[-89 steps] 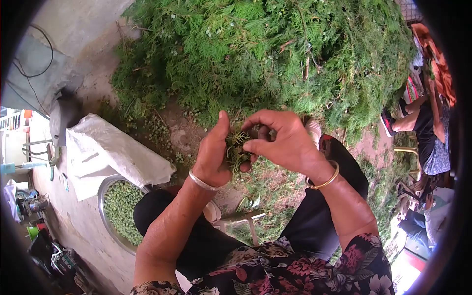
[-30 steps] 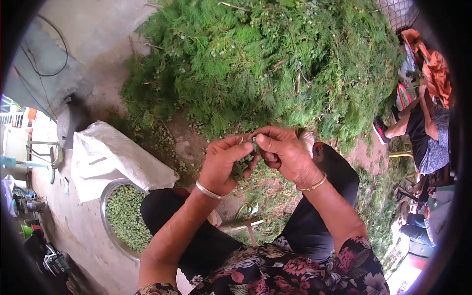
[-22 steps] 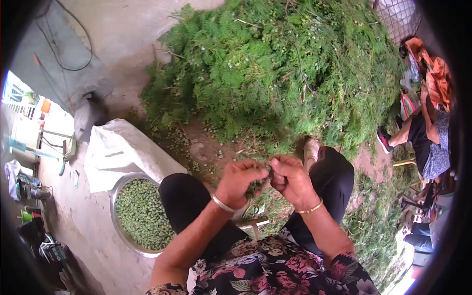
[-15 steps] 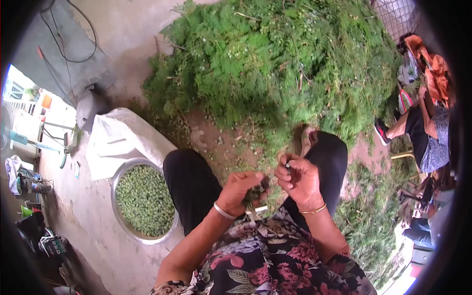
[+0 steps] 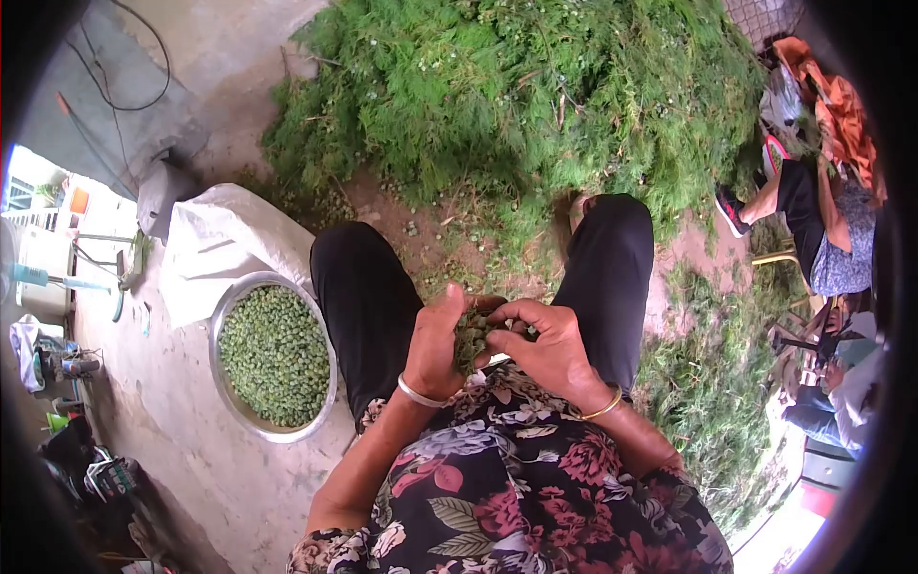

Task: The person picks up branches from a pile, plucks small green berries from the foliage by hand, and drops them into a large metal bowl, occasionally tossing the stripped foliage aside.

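Note:
My left hand (image 5: 432, 346) is curled around a small green sprig (image 5: 469, 337), held upright between my knees. Fingers of my right hand (image 5: 541, 346) pinch at the top of that same sprig. Both hands sit close to my body, above the flowered fabric of my top. A round metal bowl (image 5: 222, 316) full of small green seed cones stands on the ground to my left, beside my left knee. A large heap of green branches (image 5: 535, 86) lies in front of my legs.
A white sack (image 5: 220, 244) lies behind the bowl. Loose green trimmings (image 5: 712, 402) cover the ground at the right. Another person (image 5: 813, 225) sits at the far right. Cluttered objects line the left edge on the concrete floor.
My hands have come down from in front of the heap to close above my lap. The view has tilted downward, and the bowl now lies more fully in sight.

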### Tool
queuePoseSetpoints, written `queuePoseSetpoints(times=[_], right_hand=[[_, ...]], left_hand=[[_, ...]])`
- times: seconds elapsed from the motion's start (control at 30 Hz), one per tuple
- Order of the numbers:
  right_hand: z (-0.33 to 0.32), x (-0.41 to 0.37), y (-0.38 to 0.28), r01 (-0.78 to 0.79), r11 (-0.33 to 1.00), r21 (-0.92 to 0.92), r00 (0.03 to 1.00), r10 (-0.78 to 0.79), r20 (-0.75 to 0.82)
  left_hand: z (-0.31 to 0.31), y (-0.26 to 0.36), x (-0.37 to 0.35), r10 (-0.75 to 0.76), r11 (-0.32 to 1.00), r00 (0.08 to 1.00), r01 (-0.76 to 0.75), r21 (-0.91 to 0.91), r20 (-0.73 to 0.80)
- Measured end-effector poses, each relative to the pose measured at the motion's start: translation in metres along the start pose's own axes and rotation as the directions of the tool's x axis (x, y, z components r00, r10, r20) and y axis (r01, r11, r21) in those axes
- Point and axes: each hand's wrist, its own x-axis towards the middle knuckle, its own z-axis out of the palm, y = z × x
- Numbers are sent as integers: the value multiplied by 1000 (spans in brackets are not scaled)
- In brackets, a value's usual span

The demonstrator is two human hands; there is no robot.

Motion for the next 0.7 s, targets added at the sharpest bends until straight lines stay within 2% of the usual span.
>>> queuePoseSetpoints(times=[0.1, 0.17, 0.23, 0.27, 0.33, 0.37, 0.47, 0.57, 0.6, 0.67, 0.7], right_hand=[[2, -2, 14, 27, 998, 55, 999, -25, -34], [0, -1, 14, 46, 995, 92, 997, -40, -61], [-5, -2, 12, -78, 949, 305, 997, 82, 2], [-7, -3, 13, -79, 949, 306, 997, 82, 3], [-9, -4, 14, -246, 861, 444, 968, 238, 74], [-8, -6, 15, -246, 861, 444, 968, 239, 74], [0, -9, 21, -182, 896, 405, 982, 189, 22], [5, -10, 20, -60, 962, 266, 997, 72, -33], [6, -10, 20, -58, 962, 268, 998, 66, -24], [5, -11, 22, -119, 950, 288, 981, 157, -111], [1, -8, 21, -224, 770, 597, 950, 310, -43]], left_hand=[[-6, -7, 1, 23, 998, 999, -25, 49, 38], [-6, -10, 2, -49, 996, 999, 48, -72, -4], [-6, -13, 1, -60, 992, 998, 59, -115, -8], [-7, -13, 1, -73, 985, 997, 71, -156, -9], [-8, -15, -1, -47, 994, 999, 48, -93, 7], [-8, -16, -2, -21, 999, 999, 22, -31, 26], [-13, -24, -1, -58, 995, 998, 58, -86, 3], [-13, -26, 0, -69, 994, 997, 65, -85, -36], [-13, -26, -1, -86, 993, 994, 80, -88, -61], [-15, -26, 0, -59, 997, 998, 58, -46, -32], [-17, -25, 1, -99, 984, 995, 99, -149, 10]])
